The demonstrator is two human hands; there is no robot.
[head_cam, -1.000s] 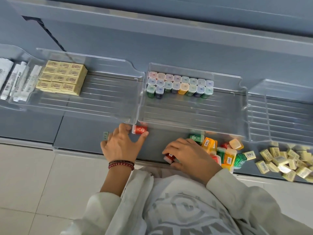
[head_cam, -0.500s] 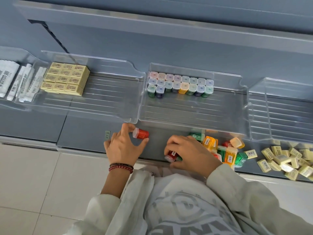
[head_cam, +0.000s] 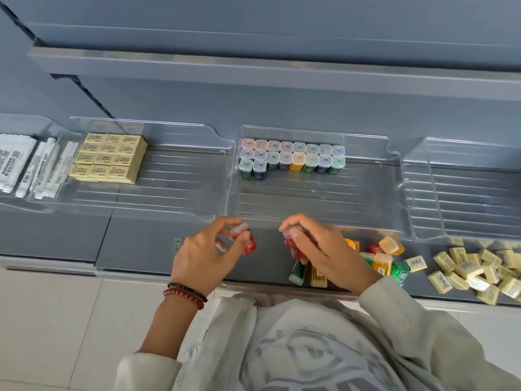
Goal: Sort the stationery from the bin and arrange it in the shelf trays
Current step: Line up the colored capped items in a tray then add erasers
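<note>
My left hand [head_cam: 207, 253] pinches a small red box with a clear cap [head_cam: 244, 239] just in front of the middle clear tray [head_cam: 315, 204]. My right hand [head_cam: 321, 246] grips a second red box [head_cam: 293, 245] beside it. Both are lifted off the grey shelf [head_cam: 141, 249]. The middle tray holds two rows of capped coloured boxes [head_cam: 293, 158] at its back. More loose boxes, orange, green and red [head_cam: 383, 258], lie on the shelf right of my right hand; a green one [head_cam: 297, 273] lies under it.
A left clear tray [head_cam: 169, 193] holds stacked yellow erasers [head_cam: 110, 158]; white packets [head_cam: 28, 167] fill the tray beyond it. Loose yellow erasers [head_cam: 476, 272] are heaped on the shelf at far right, below another clear tray [head_cam: 465, 201]. White floor tiles lie below the shelf edge.
Both hands have lifted their red boxes off the shelf and turned them more upright, closer to the middle tray's front edge. The view has shifted slightly.
</note>
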